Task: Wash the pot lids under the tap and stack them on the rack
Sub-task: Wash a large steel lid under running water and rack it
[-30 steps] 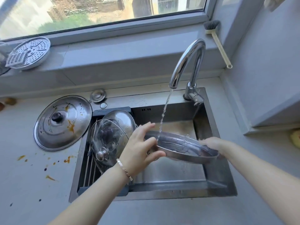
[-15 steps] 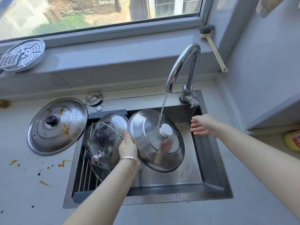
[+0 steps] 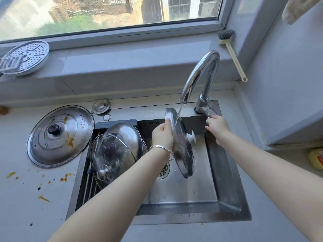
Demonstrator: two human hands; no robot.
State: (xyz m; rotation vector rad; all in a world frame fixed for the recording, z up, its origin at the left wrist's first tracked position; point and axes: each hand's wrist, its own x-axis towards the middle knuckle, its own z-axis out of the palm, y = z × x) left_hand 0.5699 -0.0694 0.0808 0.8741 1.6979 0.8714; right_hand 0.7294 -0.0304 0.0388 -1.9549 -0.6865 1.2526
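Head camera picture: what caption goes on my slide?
Left hand holds a steel lid on edge under the running tap while the right hand touches its lever.

I can read no text, label, brand or number anywhere in my view. The only thing that looks printed is a yellow packet (image 3: 315,158), well off to the right of my right grip (image 3: 217,127) and lower in the picture. It carries a red patch, but it is cut off by the picture's edge and too blurred for me to make out any letters.
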